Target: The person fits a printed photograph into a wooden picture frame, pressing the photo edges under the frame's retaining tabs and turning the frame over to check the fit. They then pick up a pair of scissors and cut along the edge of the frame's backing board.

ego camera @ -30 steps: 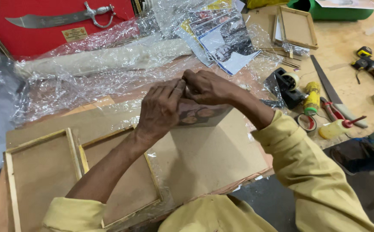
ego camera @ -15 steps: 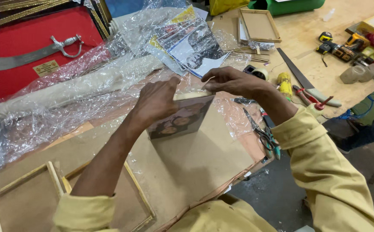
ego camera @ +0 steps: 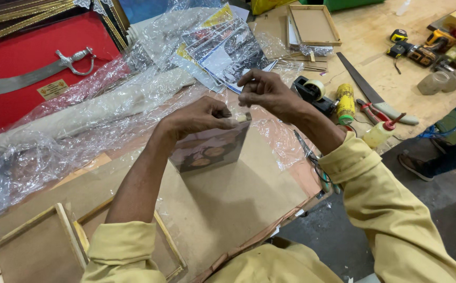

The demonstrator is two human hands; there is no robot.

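My left hand grips the top edge of a small framed picture, which stands on its lower edge on a brown board. My right hand hovers just above and to the right of the picture's top corner, fingers pinched together; whether anything thin is between them I cannot tell. Crinkled clear plastic wrap lies beyond the picture. Both arms wear yellow sleeves.
A red board with a mounted sword lies far left. Empty wooden frames sit near left, another far back. A tape dispenser, yellow can, pliers, a saw blade and power tools crowd the right.
My right hand has lifted off the picture's top edge and moved up and right. My left hand still holds the picture upright. The view has shifted slightly.
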